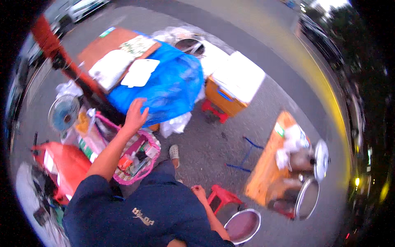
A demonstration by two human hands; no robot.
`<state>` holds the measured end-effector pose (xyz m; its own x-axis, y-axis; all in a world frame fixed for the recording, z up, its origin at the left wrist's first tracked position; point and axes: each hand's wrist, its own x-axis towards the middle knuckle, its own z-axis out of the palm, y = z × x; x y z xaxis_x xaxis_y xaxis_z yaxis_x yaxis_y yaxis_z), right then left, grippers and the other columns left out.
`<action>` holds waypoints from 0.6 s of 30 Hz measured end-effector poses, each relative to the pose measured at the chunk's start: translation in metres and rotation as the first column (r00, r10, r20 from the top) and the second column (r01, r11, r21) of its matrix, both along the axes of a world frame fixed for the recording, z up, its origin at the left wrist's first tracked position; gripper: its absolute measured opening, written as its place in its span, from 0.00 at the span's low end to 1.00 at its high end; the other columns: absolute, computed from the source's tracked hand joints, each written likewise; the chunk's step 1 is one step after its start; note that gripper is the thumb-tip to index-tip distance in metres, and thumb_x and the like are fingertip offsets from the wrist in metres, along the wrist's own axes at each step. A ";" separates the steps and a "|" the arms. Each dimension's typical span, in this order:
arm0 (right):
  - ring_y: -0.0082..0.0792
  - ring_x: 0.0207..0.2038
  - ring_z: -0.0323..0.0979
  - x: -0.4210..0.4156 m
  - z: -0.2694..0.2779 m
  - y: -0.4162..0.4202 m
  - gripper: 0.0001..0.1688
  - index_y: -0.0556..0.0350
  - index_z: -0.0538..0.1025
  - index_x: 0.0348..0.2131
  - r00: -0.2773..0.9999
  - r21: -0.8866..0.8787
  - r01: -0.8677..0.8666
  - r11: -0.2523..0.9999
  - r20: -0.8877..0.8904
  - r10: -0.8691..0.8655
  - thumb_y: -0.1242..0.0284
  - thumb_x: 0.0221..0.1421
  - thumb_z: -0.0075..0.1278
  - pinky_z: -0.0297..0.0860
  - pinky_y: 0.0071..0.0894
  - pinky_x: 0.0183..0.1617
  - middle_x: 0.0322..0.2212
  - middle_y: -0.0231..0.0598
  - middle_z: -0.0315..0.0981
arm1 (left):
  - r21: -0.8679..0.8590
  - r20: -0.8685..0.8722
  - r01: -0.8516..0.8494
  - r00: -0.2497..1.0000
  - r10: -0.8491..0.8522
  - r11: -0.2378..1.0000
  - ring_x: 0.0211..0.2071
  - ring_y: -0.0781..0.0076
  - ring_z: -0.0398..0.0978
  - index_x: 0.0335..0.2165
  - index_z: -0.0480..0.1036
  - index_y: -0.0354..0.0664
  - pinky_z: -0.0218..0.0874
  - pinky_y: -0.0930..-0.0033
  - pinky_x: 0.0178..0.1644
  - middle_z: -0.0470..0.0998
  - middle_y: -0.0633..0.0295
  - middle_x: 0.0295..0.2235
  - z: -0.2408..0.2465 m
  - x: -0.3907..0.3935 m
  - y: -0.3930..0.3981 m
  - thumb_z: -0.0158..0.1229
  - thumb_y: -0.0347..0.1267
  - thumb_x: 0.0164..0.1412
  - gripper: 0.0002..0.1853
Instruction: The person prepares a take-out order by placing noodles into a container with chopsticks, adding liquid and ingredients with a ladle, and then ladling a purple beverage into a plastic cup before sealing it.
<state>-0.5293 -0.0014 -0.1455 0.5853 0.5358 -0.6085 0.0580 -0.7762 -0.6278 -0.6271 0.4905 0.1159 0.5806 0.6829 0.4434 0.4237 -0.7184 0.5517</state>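
Note:
My left hand [135, 114] reaches forward with its fingers apart, at the near edge of a table draped in a blue plastic sheet [172, 77]. Nothing shows in that hand. Beyond it lie a white flat tray or board [140, 73] and a white plastic bag [111, 69]. Beneath my left forearm sits a pink-rimmed basket [158, 148] holding several small packages. My right hand [198, 191] hangs low at my side, beside a red plastic stool [223, 197]. Its fingers look curled, but blur hides whether anything is in them.
A red post [77, 74] rises at left near an electric fan [64, 112]. An orange cooler box [225, 97] with a white top stands ahead on a red stool. Metal pots [307, 197] stand by a wooden table [265, 166] at right. A round basin [243, 225] is close behind my right arm.

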 end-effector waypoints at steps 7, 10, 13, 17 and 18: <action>0.42 0.35 0.79 0.105 -0.087 0.030 0.25 0.57 0.80 0.36 0.978 0.112 -0.206 0.972 -0.008 0.208 0.53 0.55 0.52 0.71 0.41 0.41 0.31 0.45 0.81 | 0.073 0.026 -0.474 0.880 0.474 0.877 0.50 0.46 0.67 0.47 0.69 0.36 0.58 0.54 0.56 0.72 0.47 0.46 -0.013 0.008 0.152 0.62 0.34 0.52 0.24; 0.36 0.33 0.78 0.145 0.027 0.115 0.23 0.57 0.79 0.35 0.949 -0.148 -0.303 0.942 0.041 0.312 0.54 0.55 0.53 0.71 0.38 0.40 0.29 0.42 0.81 | -0.032 -0.202 -0.531 0.833 0.515 0.847 0.52 0.45 0.67 0.50 0.68 0.36 0.60 0.50 0.54 0.71 0.47 0.48 -0.036 0.016 0.190 0.64 0.42 0.52 0.31; 0.30 0.33 0.76 0.190 0.076 0.207 0.25 0.60 0.77 0.38 0.948 -0.133 -0.315 0.940 0.007 0.318 0.54 0.54 0.57 0.71 0.34 0.41 0.28 0.38 0.79 | -0.161 -0.299 -0.570 0.806 0.510 0.806 0.53 0.46 0.67 0.53 0.66 0.37 0.62 0.48 0.53 0.71 0.47 0.51 -0.045 0.021 0.214 0.65 0.49 0.50 0.38; 0.26 0.28 0.72 0.241 0.120 0.339 0.19 0.58 0.77 0.34 0.974 0.149 -0.189 0.971 -0.095 0.204 0.59 0.58 0.54 0.69 0.29 0.33 0.25 0.33 0.75 | -0.248 -0.370 -0.622 0.770 0.520 0.743 0.54 0.46 0.67 0.57 0.62 0.39 0.61 0.49 0.54 0.69 0.49 0.54 -0.049 0.027 0.230 0.68 0.50 0.46 0.45; 0.24 0.27 0.71 0.252 0.124 0.370 0.18 0.57 0.76 0.33 0.978 0.203 -0.144 0.968 -0.121 0.171 0.59 0.59 0.53 0.68 0.27 0.32 0.25 0.32 0.75 | -0.266 -0.387 -0.639 0.757 0.527 0.722 0.55 0.45 0.66 0.57 0.62 0.39 0.61 0.49 0.54 0.68 0.49 0.55 -0.046 0.027 0.233 0.68 0.50 0.46 0.45</action>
